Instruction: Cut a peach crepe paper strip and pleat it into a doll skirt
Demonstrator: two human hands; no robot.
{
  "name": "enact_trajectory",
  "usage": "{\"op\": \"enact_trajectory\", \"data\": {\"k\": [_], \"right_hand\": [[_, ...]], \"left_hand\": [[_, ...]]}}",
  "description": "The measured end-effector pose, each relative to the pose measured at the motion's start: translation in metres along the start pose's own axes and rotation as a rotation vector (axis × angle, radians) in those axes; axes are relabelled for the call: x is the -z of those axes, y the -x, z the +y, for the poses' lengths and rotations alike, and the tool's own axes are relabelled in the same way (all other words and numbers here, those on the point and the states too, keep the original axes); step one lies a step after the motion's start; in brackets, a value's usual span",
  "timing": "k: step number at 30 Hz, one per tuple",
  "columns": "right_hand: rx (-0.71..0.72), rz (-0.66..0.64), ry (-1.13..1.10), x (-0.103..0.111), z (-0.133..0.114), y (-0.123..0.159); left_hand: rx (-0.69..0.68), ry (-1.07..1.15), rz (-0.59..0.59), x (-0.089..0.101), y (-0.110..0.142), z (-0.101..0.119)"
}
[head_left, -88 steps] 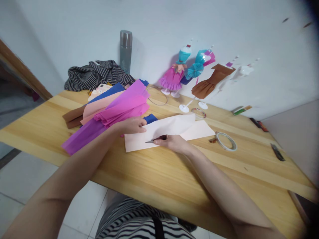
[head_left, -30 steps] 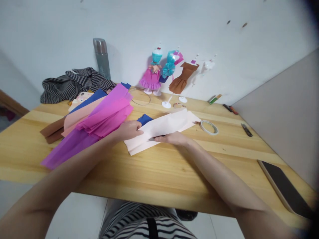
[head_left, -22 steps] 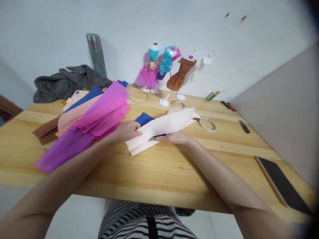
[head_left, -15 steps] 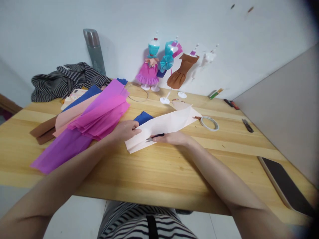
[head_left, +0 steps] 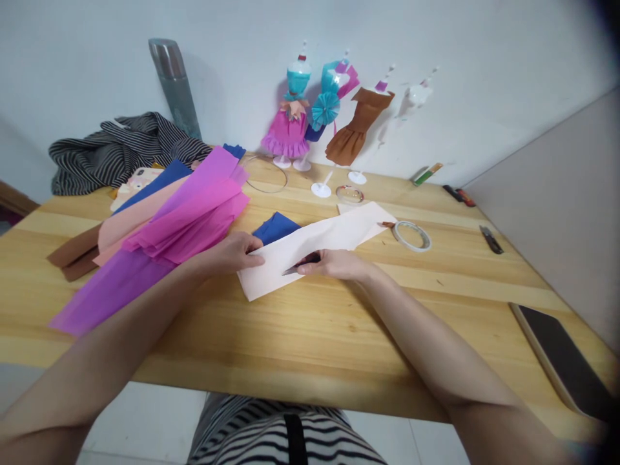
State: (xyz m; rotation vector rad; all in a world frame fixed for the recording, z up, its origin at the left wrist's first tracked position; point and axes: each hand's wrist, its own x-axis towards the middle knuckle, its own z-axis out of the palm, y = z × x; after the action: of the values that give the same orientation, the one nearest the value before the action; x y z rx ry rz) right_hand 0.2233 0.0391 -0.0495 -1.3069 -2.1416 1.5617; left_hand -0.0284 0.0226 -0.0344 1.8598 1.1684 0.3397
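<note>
Left hand (head_left: 237, 252) on the upper left edge of the pale pink paper strip (head_left: 334, 234), thumb laid on top, the other fingers curled at the edge and partly hidden, the grip looking like a light pinch; right hand (head_left: 336, 265) coming in from the near edge, fingers clamped round the dark handles of the scissors (head_left: 291, 270), silver blades pointing left over the strip; whether they bite into it, I cannot tell.

The strip lies slantwise across the desk (head_left: 339, 349), its left end towards the person, its far end near the tape roll (head_left: 426, 243), with folded blue paper (head_left: 274, 226) just behind the left hand and the heap of pink and purple paper (head_left: 194, 223) off to the left; the strip bows gently between the hands, so I judge it feather-light, soft and easily creased, with little slip but quick to tear under a hard tug; best held by its edge near the blades, thumb flat above, fingers beneath, just enough tension to take out the bow; the scissors look small and stiff, best held by the handles.
</note>
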Motion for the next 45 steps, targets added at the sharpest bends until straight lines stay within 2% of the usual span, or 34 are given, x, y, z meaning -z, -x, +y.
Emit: {"op": "enact_trajectory", "data": {"k": [3, 8, 22, 45], "right_hand": [[-0.020, -0.026, -0.038, -0.002, 0.001, -0.003], [-0.029, -0.008, -0.050, -0.006, -0.004, -0.003], [-0.027, -0.035, -0.137, -0.017, -0.007, -0.005], [-0.005, -0.031, -0.186, -0.020, 0.000, -0.009]], "left_hand": [[0.014, 0.021, 0.028, -0.002, -0.001, 0.001], [0.010, 0.067, 0.002, -0.002, -0.001, 0.000], [-0.016, 0.009, 0.008, -0.001, 0.000, -0.004], [-0.052, -0.028, 0.019, -0.002, -0.002, -0.008]]}}
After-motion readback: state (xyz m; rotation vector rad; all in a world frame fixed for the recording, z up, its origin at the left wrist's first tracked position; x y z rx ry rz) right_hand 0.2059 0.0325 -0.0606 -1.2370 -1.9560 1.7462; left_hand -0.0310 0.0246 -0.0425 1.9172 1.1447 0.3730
